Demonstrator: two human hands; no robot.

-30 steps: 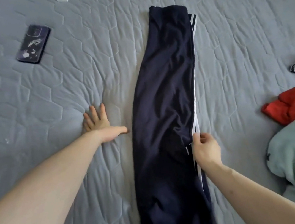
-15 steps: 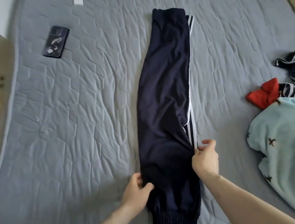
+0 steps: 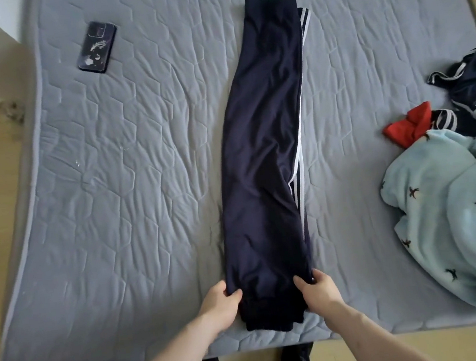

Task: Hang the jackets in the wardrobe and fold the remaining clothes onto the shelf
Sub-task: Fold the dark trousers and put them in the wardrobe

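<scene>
Grey quilted mattress (image 3: pixel 112 195) carries navy track pants (image 3: pixel 261 162) (no readable labels), cuffs pinched by left hand (image 3: pixel 220 302) and right hand (image 3: pixel 319 289).

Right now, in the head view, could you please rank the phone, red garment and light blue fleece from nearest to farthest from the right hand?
From the right hand:
1. Light blue fleece, just right of it.
2. Red garment, farther up on the right.
3. Phone, far upper left.

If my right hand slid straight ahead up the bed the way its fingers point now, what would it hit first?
Only the long navy track pants with white side stripes, which the right hand already pinches at the cuff end. Beyond them the grey quilted mattress looks free, though depth is uncertain.
</scene>
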